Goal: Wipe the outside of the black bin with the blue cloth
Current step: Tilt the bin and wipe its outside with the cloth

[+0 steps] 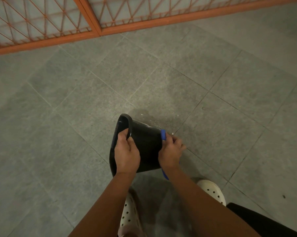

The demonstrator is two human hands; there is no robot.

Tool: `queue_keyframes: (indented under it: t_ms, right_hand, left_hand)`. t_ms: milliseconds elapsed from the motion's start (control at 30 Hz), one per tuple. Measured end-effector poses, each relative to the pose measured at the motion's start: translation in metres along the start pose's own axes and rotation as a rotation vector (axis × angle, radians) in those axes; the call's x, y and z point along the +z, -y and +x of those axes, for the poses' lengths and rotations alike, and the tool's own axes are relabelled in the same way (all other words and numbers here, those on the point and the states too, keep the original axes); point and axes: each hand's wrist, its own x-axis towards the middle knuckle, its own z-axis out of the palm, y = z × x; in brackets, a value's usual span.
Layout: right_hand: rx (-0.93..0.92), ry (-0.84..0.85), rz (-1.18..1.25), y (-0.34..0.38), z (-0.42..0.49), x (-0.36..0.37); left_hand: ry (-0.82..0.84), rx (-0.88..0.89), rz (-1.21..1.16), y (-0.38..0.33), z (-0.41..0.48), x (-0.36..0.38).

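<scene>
The black bin (147, 144) is tipped on its side above the grey floor, its open mouth facing left and its base to the right. My left hand (126, 153) grips the rim, thumb on the outside and fingers hooked inside. My right hand (171, 153) presses the blue cloth (163, 134) against the bin's base end. Only a fold of cloth shows above the fingers and a strip hangs below the wrist; the rest is hidden under the hand.
Grey floor tiles (75, 100) spread all around, with a damp patch and white specks (154, 117) just beyond the bin. An orange metal grille gate (96, 28) runs along the far edge. White perforated clogs (212, 190) are on my feet below the bin.
</scene>
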Motion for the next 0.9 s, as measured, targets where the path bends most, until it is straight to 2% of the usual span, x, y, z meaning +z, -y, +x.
queue_keyframes:
  t_ms: [67, 167, 300, 400, 500, 567, 667, 800, 900]
  right_hand:
    - [-0.104, -0.012, 0.050, 0.006, -0.003, 0.003]
    - [-0.193, 0.059, 0.041, 0.004, 0.005, 0.002]
    - [-0.006, 0.116, 0.011, -0.015, 0.019, -0.002]
    - [0.084, 0.054, -0.035, -0.008, 0.007, 0.003]
    - [-0.115, -0.041, 0.026, 0.006, -0.007, 0.007]
    - [-0.220, -0.037, 0.119, 0.006, 0.001, 0.003]
    - [-0.156, 0.082, 0.197, -0.009, 0.019, -0.006]
    - [-0.054, 0.141, 0.052, -0.015, 0.015, -0.005]
    - [-0.199, 0.057, -0.112, -0.009, 0.009, 0.005]
  left_hand:
    - [0.000, -0.016, -0.011, 0.000, 0.002, -0.001]
    - [-0.025, -0.034, -0.038, 0.003, 0.002, -0.004]
    - [-0.044, -0.036, -0.063, 0.007, 0.002, -0.006]
    - [-0.042, -0.032, -0.065, 0.007, 0.003, -0.006]
    - [-0.053, -0.047, -0.094, 0.008, 0.006, -0.007]
    - [-0.051, -0.026, -0.093, 0.008, 0.007, -0.008]
    - [-0.053, 0.005, -0.103, 0.007, 0.006, -0.005]
    - [-0.057, 0.033, -0.104, 0.009, 0.006, -0.003]
    - [-0.039, 0.046, -0.088, 0.010, 0.008, -0.006]
